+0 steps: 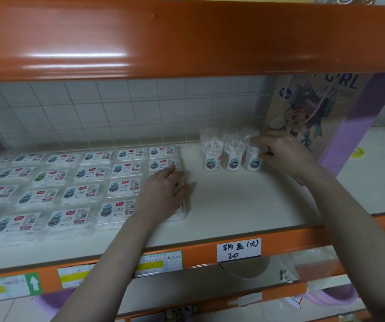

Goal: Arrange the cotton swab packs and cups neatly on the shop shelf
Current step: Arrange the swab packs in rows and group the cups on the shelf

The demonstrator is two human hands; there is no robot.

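Shelf: white board [233, 201] with an orange front rail, a white wire grid behind it, an orange beam overhead.
Packs: flat clear cotton swab packs [70, 182] lie label-up in rows and columns over the left half of the shelf; rows look fairly even, far left is blurred.
Left hand: left hand [163, 194] lies palm-down on the right-most column of packs near the front, fingers straight and close together, pressing flat, gripping nothing.
Cups: 3 clear cups [233, 154] stand upright in a row at the back right, close side by side, well apart from the packs.
Right hand: right hand [282, 152] is at the right-most cup [253, 159], fingers and thumb curled round its top.
Side: printed cartoon bag [314, 108] stands just behind the right hand.
Rail: handwritten tag [239, 249] reads 20.
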